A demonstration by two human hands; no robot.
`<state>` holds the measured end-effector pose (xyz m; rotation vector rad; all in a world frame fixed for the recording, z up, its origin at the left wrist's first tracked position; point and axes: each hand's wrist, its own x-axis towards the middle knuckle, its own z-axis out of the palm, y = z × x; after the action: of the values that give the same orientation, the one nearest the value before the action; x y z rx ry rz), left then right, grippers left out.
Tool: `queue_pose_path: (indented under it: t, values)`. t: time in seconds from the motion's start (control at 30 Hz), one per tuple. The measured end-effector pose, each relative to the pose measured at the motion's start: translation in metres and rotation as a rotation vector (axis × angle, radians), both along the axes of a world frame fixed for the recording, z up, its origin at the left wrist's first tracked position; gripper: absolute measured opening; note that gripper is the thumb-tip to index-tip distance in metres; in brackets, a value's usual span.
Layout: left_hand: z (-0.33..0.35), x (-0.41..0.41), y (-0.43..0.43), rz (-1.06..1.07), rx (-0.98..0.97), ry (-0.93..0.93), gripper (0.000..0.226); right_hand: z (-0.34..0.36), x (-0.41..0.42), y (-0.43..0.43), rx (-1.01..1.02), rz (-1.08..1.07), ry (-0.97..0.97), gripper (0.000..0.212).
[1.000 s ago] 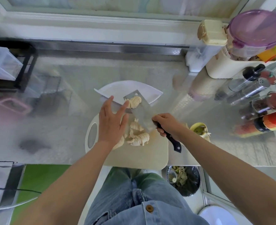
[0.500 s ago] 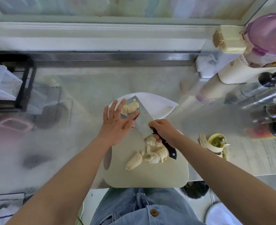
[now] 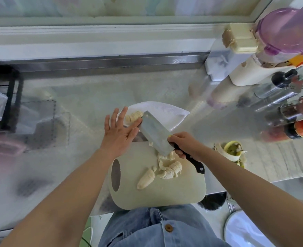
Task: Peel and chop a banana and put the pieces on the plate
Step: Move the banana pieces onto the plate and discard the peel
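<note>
My right hand [image 3: 181, 144] grips the black handle of a cleaver [image 3: 154, 133], whose flat blade reaches over the near edge of the white plate [image 3: 166, 111]. A clump of banana slices [image 3: 133, 116] lies on the plate just past the blade tip. My left hand [image 3: 118, 132] is spread flat, fingers straight, with its thumb side against the blade's left edge. More banana slices [image 3: 170, 168] and a banana end piece [image 3: 145, 179] lie on the pale cutting board [image 3: 157, 193].
A yellow banana peel [image 3: 233, 152] lies right of the board. Bottles and jars [image 3: 289, 111] crowd the right side, with a purple-lidded container [image 3: 287, 31] behind. A black rack [image 3: 8, 97] stands at the left. The board overhangs the counter's near edge above my denim lap.
The slices that rode on the blade now lie on the plate. My left hand has slid along the blade toward its tip. The view has shifted slightly.
</note>
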<state>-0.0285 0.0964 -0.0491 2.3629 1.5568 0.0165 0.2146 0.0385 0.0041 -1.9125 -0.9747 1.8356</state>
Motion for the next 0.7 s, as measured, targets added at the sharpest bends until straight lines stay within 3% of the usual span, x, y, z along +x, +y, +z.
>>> queue_pose_path:
  t: [0.17, 0.37, 0.53, 0.63, 0.7]
  values:
    - [0.000, 0.005, 0.001, 0.032, 0.021, -0.043, 0.059, 0.005, 0.024, -0.009, -0.028, 0.014, -0.001, 0.030]
    - [0.002, 0.010, -0.002, 0.119, 0.055, -0.070, 0.059, 0.005, 0.041, -0.019, 0.010, -0.144, -0.013, 0.028]
    - [0.018, 0.041, -0.018, 0.062, 0.263, -0.240, 0.038, 0.005, 0.051, -0.038, 0.121, -0.206, -0.041, 0.025]
    - [0.024, 0.064, -0.044, -0.009, 0.189, -0.402, 0.027, 0.000, 0.065, -0.059, 0.185, -0.189, -0.083, 0.029]
    - [0.018, 0.075, -0.064, -0.043, 0.104, -0.411, 0.024, -0.006, 0.077, -0.074, 0.206, -0.148, -0.127, 0.032]
